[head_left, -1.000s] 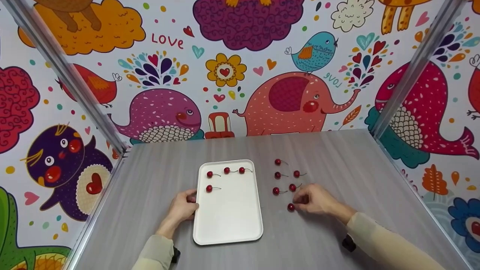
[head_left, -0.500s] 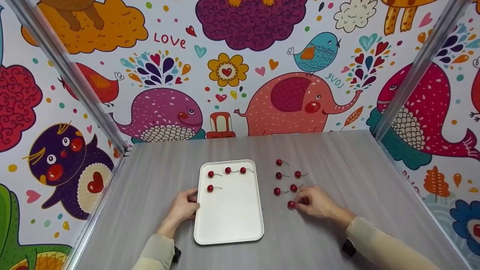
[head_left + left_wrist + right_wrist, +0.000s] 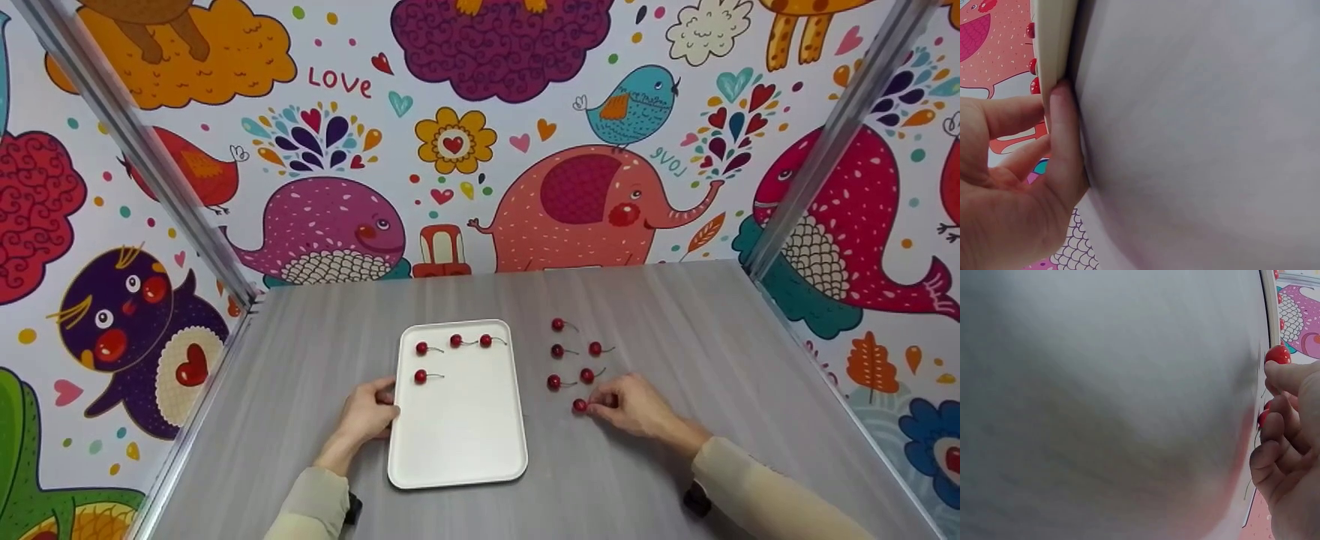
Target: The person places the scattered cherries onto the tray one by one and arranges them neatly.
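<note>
A white rectangular tray [image 3: 459, 442] lies on the table with several red cherries inside, among them one cherry [image 3: 421, 377] below the top row. At the tray's left edge my left hand [image 3: 361, 416] grips the rim, thumb above and a finger low against the outer side. My right hand [image 3: 634, 405] pinches a cherry [image 3: 580, 406] between thumb and finger, right of the tray. The right wrist view shows this cherry [image 3: 1278, 355] at the fingertips; its stem is hidden. Loose cherries, including the nearest cherry [image 3: 586, 376], lie just beyond that hand.
Several more stemmed cherries, such as the farthest cherry [image 3: 558, 325], lie right of the tray on the grey wood-grain table [image 3: 300, 322]. Metal posts [image 3: 814, 172] and walls printed with cartoon animals enclose the table.
The pinched cherry has shifted slightly away from me and a little left, with my right hand barely moving. The left hand and the tray stay in place.
</note>
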Demonstrator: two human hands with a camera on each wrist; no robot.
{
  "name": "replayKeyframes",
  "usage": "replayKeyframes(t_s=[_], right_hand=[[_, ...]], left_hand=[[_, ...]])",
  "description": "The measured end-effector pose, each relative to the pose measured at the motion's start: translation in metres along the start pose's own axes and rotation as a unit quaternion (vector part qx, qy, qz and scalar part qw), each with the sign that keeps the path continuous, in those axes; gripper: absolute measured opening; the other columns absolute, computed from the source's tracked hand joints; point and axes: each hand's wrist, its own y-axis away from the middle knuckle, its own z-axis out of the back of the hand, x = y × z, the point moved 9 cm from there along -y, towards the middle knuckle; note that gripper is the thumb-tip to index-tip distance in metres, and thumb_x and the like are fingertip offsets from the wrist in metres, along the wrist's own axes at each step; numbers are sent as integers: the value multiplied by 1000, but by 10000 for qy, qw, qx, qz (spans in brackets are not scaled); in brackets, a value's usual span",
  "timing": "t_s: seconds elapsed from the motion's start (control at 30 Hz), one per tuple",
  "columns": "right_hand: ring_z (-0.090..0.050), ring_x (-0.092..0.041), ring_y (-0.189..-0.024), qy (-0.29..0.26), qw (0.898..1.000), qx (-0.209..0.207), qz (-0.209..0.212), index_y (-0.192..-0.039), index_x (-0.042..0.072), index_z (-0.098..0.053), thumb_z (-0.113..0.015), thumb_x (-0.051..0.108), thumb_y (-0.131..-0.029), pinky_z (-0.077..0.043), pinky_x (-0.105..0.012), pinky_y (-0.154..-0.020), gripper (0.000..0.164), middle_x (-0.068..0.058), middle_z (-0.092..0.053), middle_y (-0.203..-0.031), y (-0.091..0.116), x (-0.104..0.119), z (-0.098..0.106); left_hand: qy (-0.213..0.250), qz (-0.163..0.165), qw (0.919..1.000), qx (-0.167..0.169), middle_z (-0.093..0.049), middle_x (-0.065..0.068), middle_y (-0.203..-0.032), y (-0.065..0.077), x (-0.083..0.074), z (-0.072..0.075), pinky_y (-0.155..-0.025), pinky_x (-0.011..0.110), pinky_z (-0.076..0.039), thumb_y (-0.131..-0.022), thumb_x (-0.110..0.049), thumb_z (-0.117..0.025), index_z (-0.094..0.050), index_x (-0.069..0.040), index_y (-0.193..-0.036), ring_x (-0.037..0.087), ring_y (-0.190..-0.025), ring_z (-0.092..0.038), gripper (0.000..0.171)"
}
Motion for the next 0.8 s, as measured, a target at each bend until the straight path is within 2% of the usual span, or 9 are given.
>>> replayKeyframes(t_s=[0.17,0.33,0.57,0.7,0.8], right_hand=[[-61,4,-72,39,9999,53,136,-89,13,-85,-84,4,-96,-52,-21,-64,11,2,-81,-82,-2,3,2],[-72,-7,-79,466,9984,164,260,-92,13,-87,-84,4,-95,-59,-27,-69,10,0,-84,-90,-3,6,4],[-70,-7,-74,1055,9942,27,205,-85,15,-86,-88,8,-92,-55,-27,-65,10,3,-82,-83,-5,9,11],[-71,-6,-75,960,9953,-62,113,-85,16,-87,-88,9,-93,-55,-26,-65,10,4,-83,-85,-9,11,15],[-66,-1,-73,735,9973,-75,-43,-86,16,-87,-87,10,-94,-53,-24,-64,10,3,-83,-85,-13,12,16]], left_hand=[[104,40,9999,29,-66,11,-101,0,1,0,-60,35,-65,-85,11,-64,-63,5,-154,19,-77,-67,70],[120,9,9999,35,-66,11,-101,0,0,-1,-60,35,-64,-84,10,-64,-62,6,-155,19,-78,-66,70],[-135,-25,9999,-32,-66,11,-102,0,-1,2,-60,34,-63,-85,8,-66,-63,5,-154,19,-82,-65,69],[-194,-66,9998,-39,-63,9,-100,0,-2,2,-58,32,-62,-85,8,-65,-65,5,-152,18,-82,-63,67],[-255,-60,9997,-32,-64,9,-101,0,-2,1,-59,33,-62,-86,8,-65,-65,4,-152,19,-83,-63,66]])
